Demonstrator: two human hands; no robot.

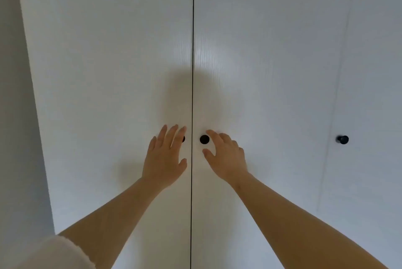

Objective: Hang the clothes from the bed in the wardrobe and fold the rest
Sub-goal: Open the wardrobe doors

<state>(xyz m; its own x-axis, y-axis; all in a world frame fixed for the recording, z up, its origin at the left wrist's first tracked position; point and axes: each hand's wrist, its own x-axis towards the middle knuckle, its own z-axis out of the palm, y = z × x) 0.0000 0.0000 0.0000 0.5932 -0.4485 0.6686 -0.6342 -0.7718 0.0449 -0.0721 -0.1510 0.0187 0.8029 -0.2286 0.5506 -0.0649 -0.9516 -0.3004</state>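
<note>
Two white wardrobe doors fill the view, the left door (104,73) and the right door (261,73), closed with a thin dark gap between them. My left hand (164,158) has its fingers straight in front of the left door's black knob (183,139), which is mostly hidden behind them. My right hand (224,155) is spread beside the right door's black knob (204,139), its forefinger above the knob and its thumb below, holding nothing. No clothes, hangers or bed are in view.
A third white door at the right carries another black knob (343,139). A grey wall (17,138) runs down the left edge. A white sleeve (54,253) shows at the bottom left.
</note>
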